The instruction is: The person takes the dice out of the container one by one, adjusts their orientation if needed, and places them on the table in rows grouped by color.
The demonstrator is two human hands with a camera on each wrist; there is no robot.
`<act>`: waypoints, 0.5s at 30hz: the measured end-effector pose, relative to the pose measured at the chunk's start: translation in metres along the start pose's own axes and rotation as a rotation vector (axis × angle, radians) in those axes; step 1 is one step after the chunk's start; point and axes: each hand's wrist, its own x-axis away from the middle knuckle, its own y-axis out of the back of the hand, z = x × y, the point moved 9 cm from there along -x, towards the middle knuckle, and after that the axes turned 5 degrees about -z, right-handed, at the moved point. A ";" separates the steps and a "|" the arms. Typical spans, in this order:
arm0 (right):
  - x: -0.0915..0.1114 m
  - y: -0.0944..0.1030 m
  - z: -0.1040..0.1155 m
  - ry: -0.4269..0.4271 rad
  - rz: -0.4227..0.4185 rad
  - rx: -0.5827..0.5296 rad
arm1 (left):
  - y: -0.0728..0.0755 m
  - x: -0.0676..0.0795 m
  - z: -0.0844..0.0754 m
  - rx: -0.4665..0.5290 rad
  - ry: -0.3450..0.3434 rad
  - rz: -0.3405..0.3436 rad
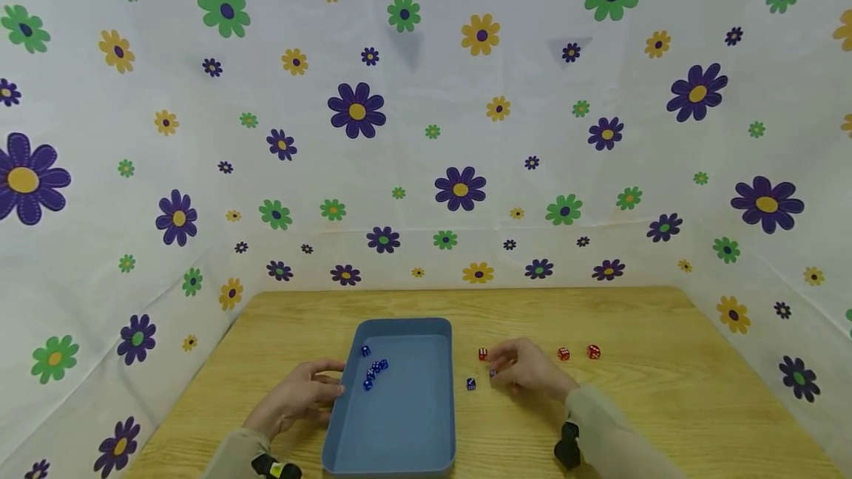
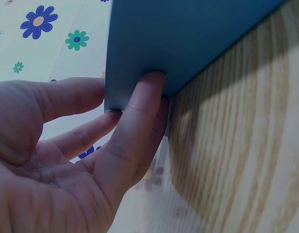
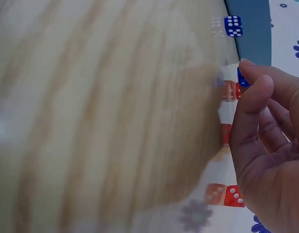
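My right hand (image 1: 529,369) pinches a blue die (image 3: 243,77) between thumb and fingertip, just over the table, right of the tray. The fingers partly cover that die. A second blue die (image 1: 471,384) with white pips lies between this hand and the blue-grey tray (image 1: 455,420). Just beyond the fingertips sits a red die (image 1: 482,353). On the tray's left side, my left hand (image 1: 299,398) rests its fingertips against the outer wall, fingers fairly straight. Several blue dice (image 1: 370,374) lie inside the tray, toward its far left part.
Two more red dice, a nearer one (image 1: 563,353) and a farther one (image 1: 593,351), lie to the right beyond the right wrist. The wooden table (image 1: 639,405) is glossy and reflects the dice. A flower-patterned white sheet (image 1: 426,146) encloses the back and sides.
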 end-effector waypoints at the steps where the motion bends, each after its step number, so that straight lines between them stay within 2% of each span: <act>1: 0.001 -0.001 -0.001 -0.001 0.002 0.002 | 0.000 0.000 0.000 0.000 -0.001 0.004; 8: 0.004 -0.005 -0.009 -0.039 0.032 -0.007 | 0.000 0.002 -0.002 -0.003 0.002 -0.007; 15: 0.006 -0.007 -0.007 -0.017 0.066 -0.023 | 0.000 0.002 -0.001 -0.001 0.011 -0.016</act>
